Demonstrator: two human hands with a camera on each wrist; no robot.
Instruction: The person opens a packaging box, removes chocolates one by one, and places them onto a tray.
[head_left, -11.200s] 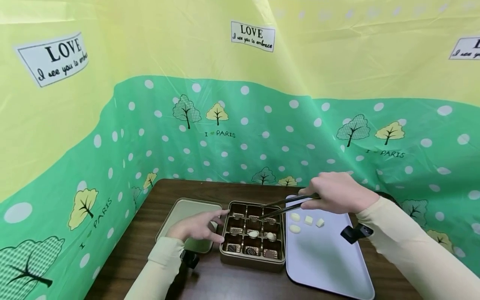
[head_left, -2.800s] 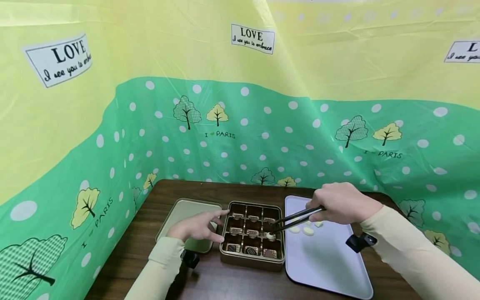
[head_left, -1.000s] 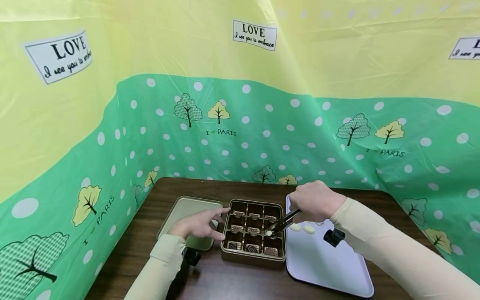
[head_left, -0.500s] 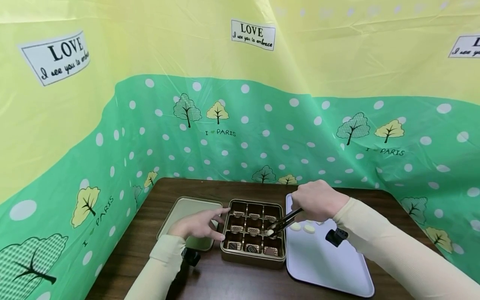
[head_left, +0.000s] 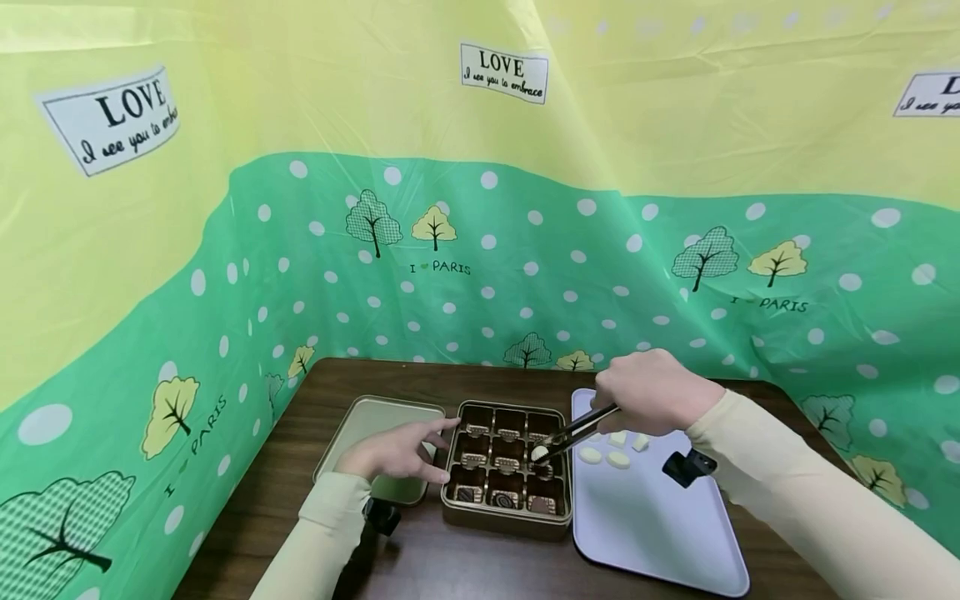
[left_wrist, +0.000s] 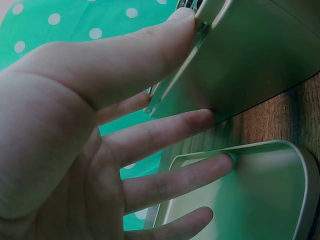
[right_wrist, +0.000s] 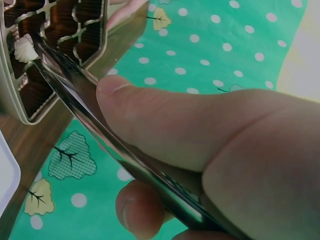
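My right hand [head_left: 660, 392] grips a pair of dark metal tongs [head_left: 583, 427], thumb on one side and fingers on the other. Between the tong tips sits a ridged white chocolate [right_wrist: 25, 48], raised over the right column of a divided tin [head_left: 506, 523]. Dark chocolates [head_left: 503, 500] lie in the tin's front row. At the tin's left side is my left hand [head_left: 393, 452], fingers spread and fairly straight. Its thumb touches the rim in the left wrist view, and its lower fingers reach over the tin's lid [left_wrist: 270, 185].
Right of the tin lies a pale lavender tray [head_left: 652, 533] with several white chocolates [head_left: 618, 459] near its back left. The lid rests left of the tin, partly under my left hand. A patterned cloth [head_left: 480, 292] hangs behind the dark wooden table [head_left: 427, 567].
Over the last second, the tongs rise with the white chocolate from the right middle compartment. Earlier, a white piece left the centre compartment and another oval appeared on the tray. My left hand stays put.
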